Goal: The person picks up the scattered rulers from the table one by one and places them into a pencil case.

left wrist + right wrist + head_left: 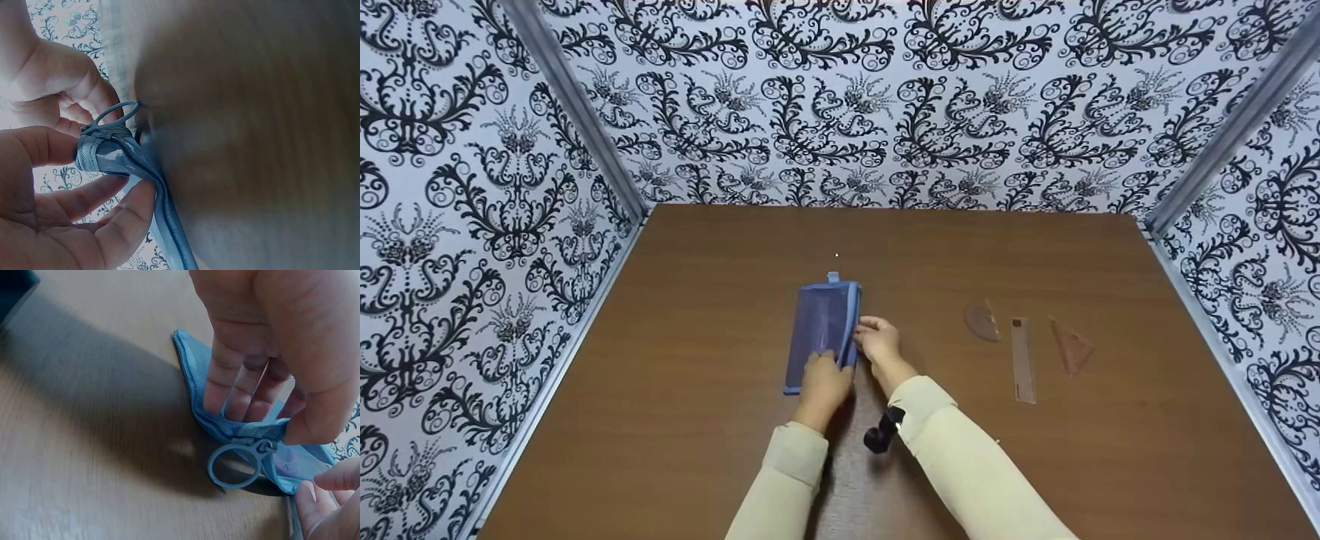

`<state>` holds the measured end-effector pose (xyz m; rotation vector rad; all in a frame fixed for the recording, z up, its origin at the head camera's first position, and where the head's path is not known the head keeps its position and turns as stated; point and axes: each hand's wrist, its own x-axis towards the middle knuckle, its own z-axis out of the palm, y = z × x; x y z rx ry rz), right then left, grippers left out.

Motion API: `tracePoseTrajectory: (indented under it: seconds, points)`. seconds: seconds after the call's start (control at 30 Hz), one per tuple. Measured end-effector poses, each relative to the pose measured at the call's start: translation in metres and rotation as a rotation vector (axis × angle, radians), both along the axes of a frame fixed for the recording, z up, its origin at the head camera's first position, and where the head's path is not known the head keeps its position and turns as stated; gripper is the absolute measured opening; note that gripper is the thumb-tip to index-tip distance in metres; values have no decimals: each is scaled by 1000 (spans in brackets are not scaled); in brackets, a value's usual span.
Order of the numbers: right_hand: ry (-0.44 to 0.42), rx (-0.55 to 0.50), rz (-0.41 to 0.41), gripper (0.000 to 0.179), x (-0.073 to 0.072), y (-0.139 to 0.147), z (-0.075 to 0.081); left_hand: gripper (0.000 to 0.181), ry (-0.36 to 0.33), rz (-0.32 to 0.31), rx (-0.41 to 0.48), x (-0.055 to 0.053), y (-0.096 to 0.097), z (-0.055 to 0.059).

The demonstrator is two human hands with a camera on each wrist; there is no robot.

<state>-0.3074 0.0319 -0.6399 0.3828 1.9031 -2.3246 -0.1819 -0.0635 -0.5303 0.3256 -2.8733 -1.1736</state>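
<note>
A blue mesh zip pouch [808, 326] lies on the brown table, its zipped edge on the right and a small tab at the far end. My left hand [825, 382] pinches that edge near the close end, thumb and fingers on either side. Farther along the same edge, my right hand [880, 345] holds the pouch's rim between thumb and fingers. A ring-shaped zip pull [236, 467] hangs from the zip close to the right thumb. Between the hands the mouth looks parted in the right wrist view. Something purple [287, 464] shows there; its kind is unclear.
To the right on the table [697, 300] lie a clear protractor [982, 321], a clear ruler [1024, 364] and an orange-tinted set square [1070, 346]. A black device [883, 433] sits at the right wrist. Patterned walls [840, 97] enclose the table's back and sides.
</note>
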Motion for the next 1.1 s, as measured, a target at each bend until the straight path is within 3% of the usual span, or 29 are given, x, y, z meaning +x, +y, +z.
tracePoseTrajectory:
  seconds: [0.07, 0.13, 0.2, 0.23, 0.27, 0.3, 0.47, 0.53, 0.57, 0.7, 0.77, 0.87, 1.0, 1.1]
  points:
    - [-45, 65, -4, 36, 24, 0, 47, 44, -5, -4, -2, 0, 0, 0]
    - [-50, 117, -1, 38, 45, 1, 85, 45, -13, -4, -1, 0, 0, 1]
    - [-35, 148, 4, 37, 48, 2, 91, 47, -27, -3, 4, 0, -1, 0]
    - [-17, 155, 18, 37, 48, 6, 90, 47, -34, -4, 6, 1, -1, 0]
    - [37, 147, 29, 36, 44, 10, 79, 47, -36, -3, 4, 1, -1, 0]
    - [94, 149, 39, 36, 37, 14, 63, 47, -39, -4, 3, 1, -1, 0]
    - [222, 275, 125, 40, 4, 36, 6, 47, -32, -7, 0, 1, 0, 1]
    - [237, 346, 152, 41, -1, 44, 4, 46, -24, -8, -2, 0, 0, 1]
    - [289, 349, 153, 42, -6, 48, -3, 46, -20, -7, -3, 0, 0, 1]
    - [354, 384, 176, 43, -14, 62, -15, 45, -15, -8, -7, 1, 1, 0]
    - [393, 412, 163, 43, -15, 67, -15, 45, -9, -8, -6, 1, 1, 1]
    - [387, 477, 172, 41, 0, 70, 16, 46, -12, -10, -1, 1, 1, 2]
    - [326, 599, 256, 42, 37, 69, 88, 47, -31, -14, 8, 2, 0, 2]
    - [327, 752, 291, 46, 49, 69, 113, 47, -27, -15, -1, 2, 0, 2]
